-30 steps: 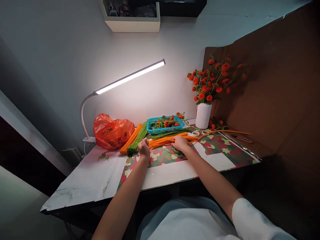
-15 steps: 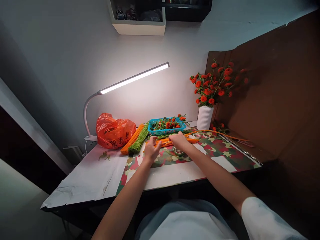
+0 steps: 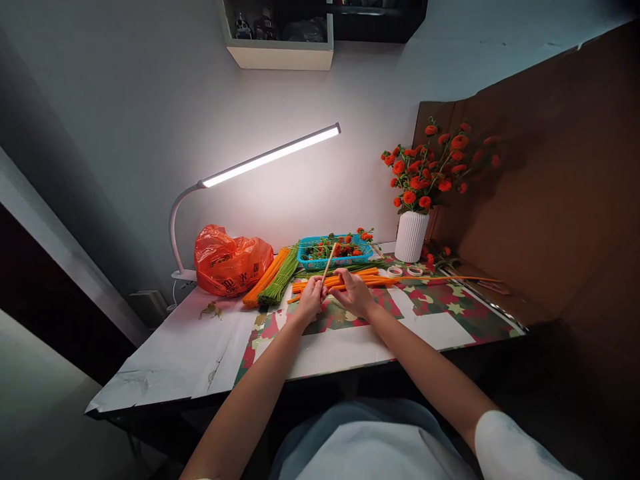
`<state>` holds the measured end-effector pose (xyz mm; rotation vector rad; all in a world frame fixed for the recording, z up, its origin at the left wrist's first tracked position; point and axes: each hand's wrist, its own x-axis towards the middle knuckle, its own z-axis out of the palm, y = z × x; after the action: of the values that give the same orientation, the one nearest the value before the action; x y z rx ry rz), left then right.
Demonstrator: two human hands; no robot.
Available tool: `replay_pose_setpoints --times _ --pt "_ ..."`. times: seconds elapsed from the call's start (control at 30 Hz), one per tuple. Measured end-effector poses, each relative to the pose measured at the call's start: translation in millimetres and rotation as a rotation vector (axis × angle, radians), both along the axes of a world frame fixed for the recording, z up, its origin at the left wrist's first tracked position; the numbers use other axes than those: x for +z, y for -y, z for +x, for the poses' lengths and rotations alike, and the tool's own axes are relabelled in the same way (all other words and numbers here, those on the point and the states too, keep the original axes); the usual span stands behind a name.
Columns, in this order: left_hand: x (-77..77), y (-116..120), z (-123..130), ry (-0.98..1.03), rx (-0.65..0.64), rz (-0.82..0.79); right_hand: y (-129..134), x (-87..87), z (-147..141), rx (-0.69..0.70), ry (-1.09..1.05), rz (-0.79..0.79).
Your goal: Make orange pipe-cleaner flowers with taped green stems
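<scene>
My left hand (image 3: pixel 311 298) is closed around a thin wooden stick (image 3: pixel 328 263), which slants upward to the right. My right hand (image 3: pixel 354 295) is close beside it, with its thumb and curled fingers apart; no held thing shows in it. Behind both hands lie several orange pipe cleaners (image 3: pixel 373 277), partly hidden by the fingers. One long orange strand (image 3: pixel 450 278) stretches off to the right, its near end lost among the others by my right hand.
Orange pipe cleaners (image 3: pixel 267 277) and a green bundle (image 3: pixel 281 277) lie beside a red plastic bag (image 3: pixel 233 263). A blue basket (image 3: pixel 309 260) holds orange flowers. Tape rolls (image 3: pixel 415 271) sit near a white vase (image 3: pixel 411 237) of flowers. A lamp (image 3: pixel 273 157) shines above.
My left hand, open before, now holds the wooden stick upright at a slant. My right hand has drawn slightly nearer and turned. The raised orange strand now lies lower and straighter.
</scene>
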<state>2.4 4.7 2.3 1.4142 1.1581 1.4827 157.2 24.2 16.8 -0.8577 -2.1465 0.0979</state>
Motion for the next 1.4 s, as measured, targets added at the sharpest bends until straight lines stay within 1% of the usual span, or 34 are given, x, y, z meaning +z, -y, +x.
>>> replay_pose_setpoints --times 0.07,0.1,0.17,0.23,0.3,0.4,0.57,0.63,0.7,0.8,0.87,0.97,1.07,1.17,1.23,1.3,1.4 --pt "3.3 2 2 0.163 -0.114 -0.068 1 -2.2 1 0.029 -0.043 -0.042" --pt "4.5 2 3 0.206 -0.153 -0.091 1 -2.9 1 0.033 -0.049 -0.068" --pt "5.7 3 3 0.243 -0.203 -0.125 0 -3.7 0 0.012 -0.032 -0.132" --pt "5.3 3 4 0.254 -0.241 -0.157 0 -4.4 -1 -0.025 0.031 -0.196" --pt "4.4 3 4 0.26 -0.259 -0.181 0 -4.8 -2 -0.042 0.114 -0.231" --pt "3.2 4 4 0.244 -0.263 -0.201 2 -4.7 0 -0.037 0.185 -0.228" --pt "0.5 4 6 0.15 -0.256 -0.124 3 -5.5 1 -0.024 0.202 -0.235" --pt "0.0 3 6 0.14 -0.25 -0.097 1 -6.7 0 0.016 0.169 -0.255" --pt "1.3 4 5 0.176 -0.263 -0.092 -2 -7.2 1 0.103 0.092 -0.301" --pt "6.5 6 1 0.269 -0.323 -0.115 -7 -3.5 7 0.289 -0.098 -0.456" --pt "10.6 9 -2 0.299 -0.394 -0.151 -9 2.6 15 0.364 -0.183 -0.583" --pt "14.1 13 -6 0.28 -0.523 -0.243 -14 15.4 29 0.381 -0.137 -0.754" --pt "13.9 15 -8 0.235 -0.65 -0.335 -23 29.5 38 0.455 0.032 -0.818" --pt "12.4 14 -10 0.156 -0.75 -0.39 -31 44.6 38 0.507 0.209 -0.795" --pt "11.0 12 -11 0.061 -0.76 -0.384 -29 55.0 33 0.466 0.354 -0.716" --pt "8.8 8 -10 -0.053 -0.704 -0.325 -21 64.0 26 0.372 0.48 -0.58" --pt "4.4 4 -8 -0.175 -0.539 -0.165 -1 71.1 16 0.176 0.578 -0.255"
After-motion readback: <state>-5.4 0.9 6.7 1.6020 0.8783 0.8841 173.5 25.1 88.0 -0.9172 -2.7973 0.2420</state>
